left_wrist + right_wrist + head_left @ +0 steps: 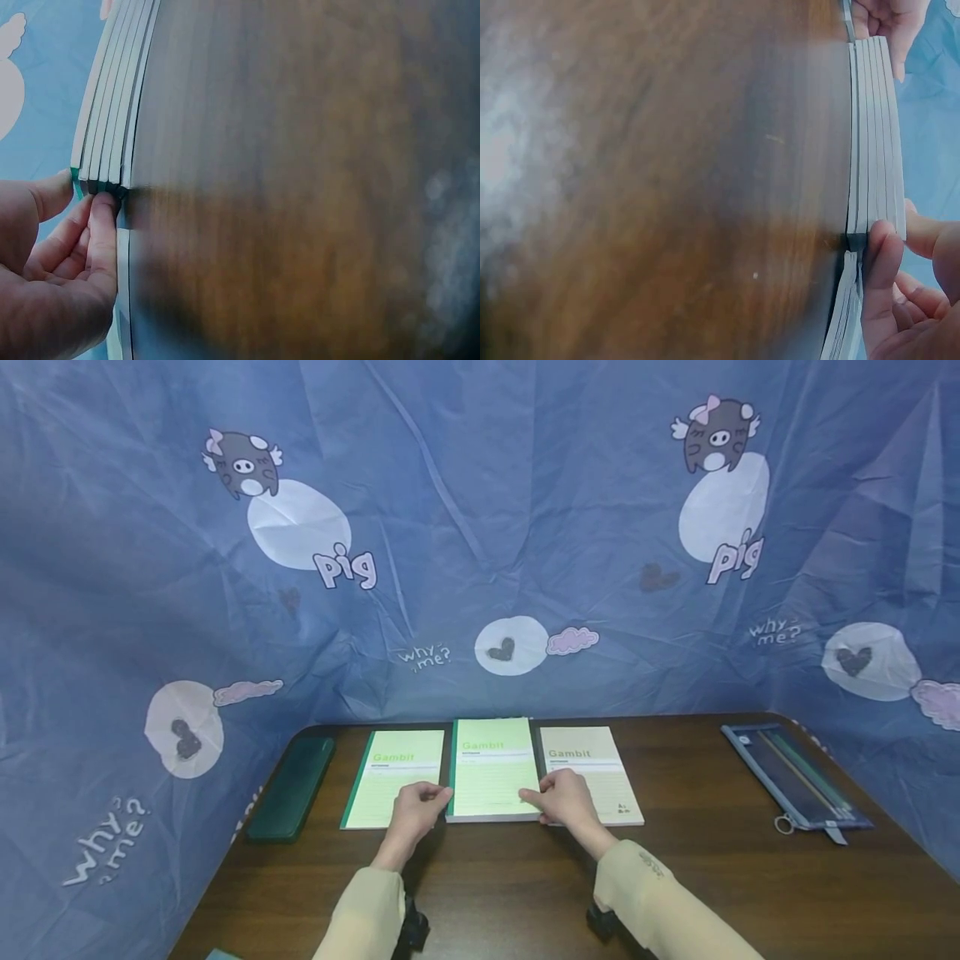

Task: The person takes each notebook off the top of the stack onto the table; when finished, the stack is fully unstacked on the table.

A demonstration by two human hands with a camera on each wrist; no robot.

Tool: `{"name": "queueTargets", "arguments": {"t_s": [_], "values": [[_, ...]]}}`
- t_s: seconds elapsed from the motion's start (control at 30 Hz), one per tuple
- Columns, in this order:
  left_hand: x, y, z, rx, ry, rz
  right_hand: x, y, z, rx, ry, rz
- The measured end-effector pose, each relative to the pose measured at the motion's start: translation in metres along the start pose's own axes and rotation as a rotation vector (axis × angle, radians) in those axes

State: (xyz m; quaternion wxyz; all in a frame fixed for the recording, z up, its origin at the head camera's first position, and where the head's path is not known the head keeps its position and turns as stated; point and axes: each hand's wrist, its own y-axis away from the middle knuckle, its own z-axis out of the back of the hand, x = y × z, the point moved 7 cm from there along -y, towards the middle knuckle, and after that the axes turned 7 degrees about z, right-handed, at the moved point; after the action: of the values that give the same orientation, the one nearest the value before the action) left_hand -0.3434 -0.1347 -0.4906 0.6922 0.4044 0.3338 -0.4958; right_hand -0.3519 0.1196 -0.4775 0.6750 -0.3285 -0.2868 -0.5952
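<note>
A stack of several green-covered notebooks point(495, 781) marked Gambit lies at the middle of the table's far side. My left hand point(415, 814) grips its left edge near the front corner; in the left wrist view the thumb is at the top cover and curled fingers point(103, 225) touch the spines. My right hand point(567, 799) holds the right front corner, its thumb over the top cover. In the right wrist view a finger point(883, 259) lies against the stack's side. A green notebook point(397, 760) lies to the left, a cream-covered notebook point(600, 768) to the right.
A dark green case point(292, 789) lies at the table's left edge. On the right is a blue zip pouch point(802, 777) with a ring on its zip. A patterned blue curtain point(450, 485) hangs behind the table point(510, 893). Part of a teal object point(222, 955) shows at bottom left.
</note>
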Motion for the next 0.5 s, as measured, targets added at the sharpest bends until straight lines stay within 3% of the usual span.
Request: {"name": "queueTargets", "arguments": {"t_s": [0.3, 0.5], "values": [[0.000, 0.001, 0.000, 0.000, 0.007, 0.005, -0.002, 0.001, 0.006, 0.016, -0.003, -0.064], [-0.001, 0.002, -0.001, 0.001, 0.010, -0.009, -0.002, 0.001, 0.013, 0.022, 0.049, -0.074]]}}
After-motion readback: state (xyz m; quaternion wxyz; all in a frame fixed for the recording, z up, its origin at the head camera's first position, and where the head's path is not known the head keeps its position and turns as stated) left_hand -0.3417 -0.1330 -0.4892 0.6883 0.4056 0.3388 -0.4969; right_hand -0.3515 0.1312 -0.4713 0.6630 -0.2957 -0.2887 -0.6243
